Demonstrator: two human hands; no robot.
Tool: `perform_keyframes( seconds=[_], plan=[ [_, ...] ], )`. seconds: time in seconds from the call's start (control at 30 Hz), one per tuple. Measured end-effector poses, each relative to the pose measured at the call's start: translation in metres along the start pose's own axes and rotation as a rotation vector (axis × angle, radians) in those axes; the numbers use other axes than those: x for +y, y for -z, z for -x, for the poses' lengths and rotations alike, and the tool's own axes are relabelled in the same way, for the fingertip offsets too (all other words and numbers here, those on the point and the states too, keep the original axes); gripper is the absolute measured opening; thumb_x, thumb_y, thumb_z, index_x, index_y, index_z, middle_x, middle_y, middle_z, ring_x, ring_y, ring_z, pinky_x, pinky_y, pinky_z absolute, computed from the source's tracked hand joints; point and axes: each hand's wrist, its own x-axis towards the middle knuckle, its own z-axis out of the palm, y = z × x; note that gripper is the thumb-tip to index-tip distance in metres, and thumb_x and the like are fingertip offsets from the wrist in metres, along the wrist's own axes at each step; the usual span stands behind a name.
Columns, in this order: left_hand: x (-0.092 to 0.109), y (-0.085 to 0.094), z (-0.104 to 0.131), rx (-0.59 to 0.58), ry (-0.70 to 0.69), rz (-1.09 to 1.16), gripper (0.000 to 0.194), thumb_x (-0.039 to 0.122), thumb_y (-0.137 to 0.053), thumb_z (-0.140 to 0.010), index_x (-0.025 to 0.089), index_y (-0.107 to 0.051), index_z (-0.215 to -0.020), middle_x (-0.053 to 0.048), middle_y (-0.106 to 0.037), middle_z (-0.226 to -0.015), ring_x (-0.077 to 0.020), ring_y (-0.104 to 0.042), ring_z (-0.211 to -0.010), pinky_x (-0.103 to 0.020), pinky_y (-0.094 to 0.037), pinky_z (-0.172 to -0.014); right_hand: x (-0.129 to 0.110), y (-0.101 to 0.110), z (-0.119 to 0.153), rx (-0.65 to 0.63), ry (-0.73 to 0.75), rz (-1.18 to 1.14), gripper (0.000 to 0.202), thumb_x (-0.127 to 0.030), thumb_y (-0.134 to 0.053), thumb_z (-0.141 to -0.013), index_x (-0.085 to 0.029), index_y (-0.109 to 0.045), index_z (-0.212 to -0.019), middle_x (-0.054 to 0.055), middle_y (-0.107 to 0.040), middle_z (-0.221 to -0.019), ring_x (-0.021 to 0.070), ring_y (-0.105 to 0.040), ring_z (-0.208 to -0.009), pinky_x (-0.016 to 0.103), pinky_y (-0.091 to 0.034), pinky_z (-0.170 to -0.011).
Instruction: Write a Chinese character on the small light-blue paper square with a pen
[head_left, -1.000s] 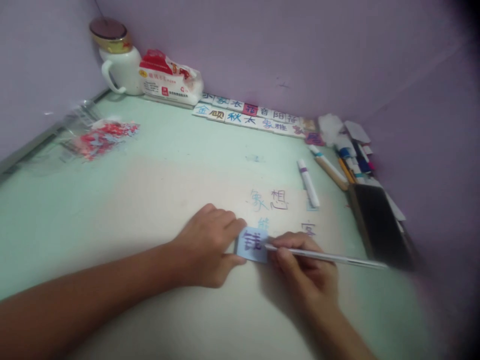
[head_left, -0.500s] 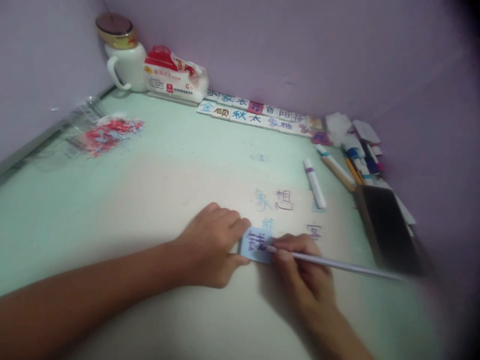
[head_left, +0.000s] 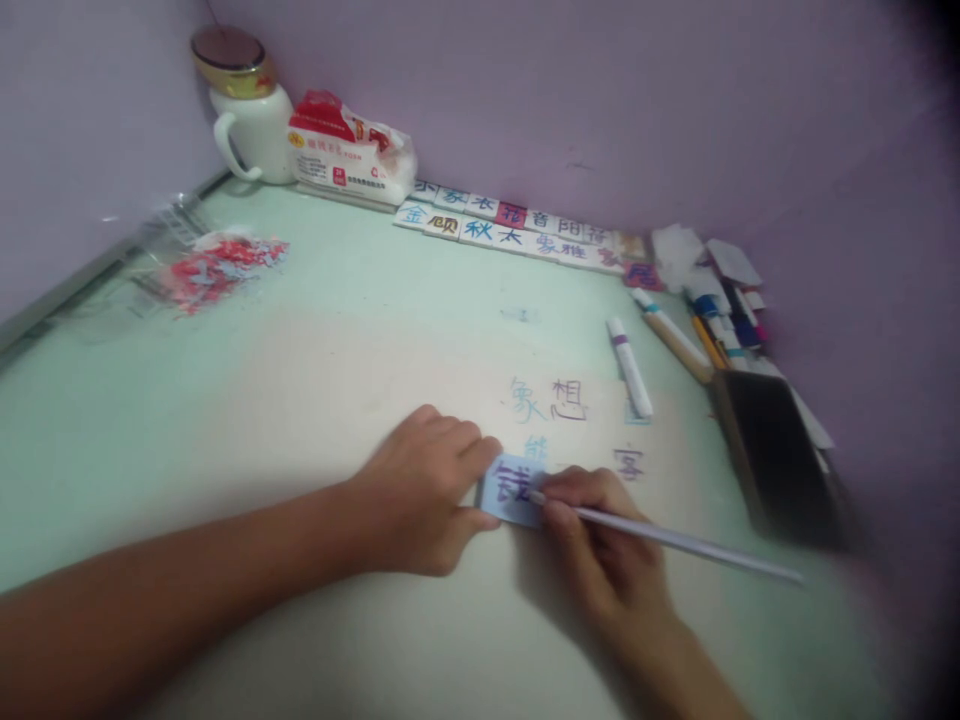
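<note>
My left hand [head_left: 424,490] pinches the left edge of a small light-blue card [head_left: 495,500] between thumb and fingers. A purple Chinese character stands on the card. My right hand [head_left: 611,545] is closed round a thin pale pencil-like stick [head_left: 697,545]. Its tip touches or hovers just over the right part of the character; which of the two I cannot tell. The stick's long end slants to the right. Beyond the hands, handwritten characters [head_left: 568,400] in blue and purple mark the pale surface.
A white marker [head_left: 630,368] and a dark phone [head_left: 780,450] lie to the right, near more pens [head_left: 709,340]. Character cards [head_left: 510,238] line the back wall. At back left are a white mug [head_left: 259,135], a tissue pack [head_left: 352,150] and red-and-blue scraps [head_left: 217,270].
The stick's far end has swung slightly down, towards me, with a small shift of my right hand. My left hand and the card stay in place.
</note>
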Motion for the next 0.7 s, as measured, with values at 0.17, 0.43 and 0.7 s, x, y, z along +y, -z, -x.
perform_keyframes(
  seconds=[0.17,0.43,0.7],
  plan=[
    [-0.0007,-0.0001,-0.0003,-0.006,-0.003,0.004,0.029,0.033,-0.052,-0.08,0.013,-0.053,-0.102,-0.008,-0.056,-0.083,-0.0229,-0.05,-0.075,-0.038,-0.036,-0.07,0.0009,0.0019,-0.0019,-0.021,-0.001,0.005,0.015,-0.009,-0.046,-0.087,-0.023,-0.051,-0.09,0.002,-0.058,-0.079,0.0162,-0.059,-0.073,0.028,-0.046,-0.061],
    [-0.0014,-0.0003,0.0001,0.009,-0.018,-0.001,0.028,0.033,-0.051,-0.081,0.014,-0.051,-0.101,-0.007,-0.055,-0.082,-0.0222,-0.051,-0.074,-0.038,-0.036,-0.07,0.0013,0.0019,-0.0015,0.015,-0.003,0.021,0.015,-0.009,-0.048,-0.086,-0.023,-0.052,-0.09,0.002,-0.059,-0.078,0.0162,-0.059,-0.071,0.027,-0.047,-0.059],
    [-0.0022,-0.0015,0.0001,0.022,-0.022,0.004,0.028,0.033,-0.051,-0.081,0.013,-0.053,-0.1,-0.008,-0.056,-0.082,-0.0225,-0.051,-0.074,-0.038,-0.036,-0.07,0.0017,0.0015,-0.0018,0.015,-0.026,0.015,0.014,-0.01,-0.048,-0.086,-0.023,-0.052,-0.089,0.001,-0.058,-0.078,0.0153,-0.059,-0.073,0.026,-0.046,-0.061]
  ],
)
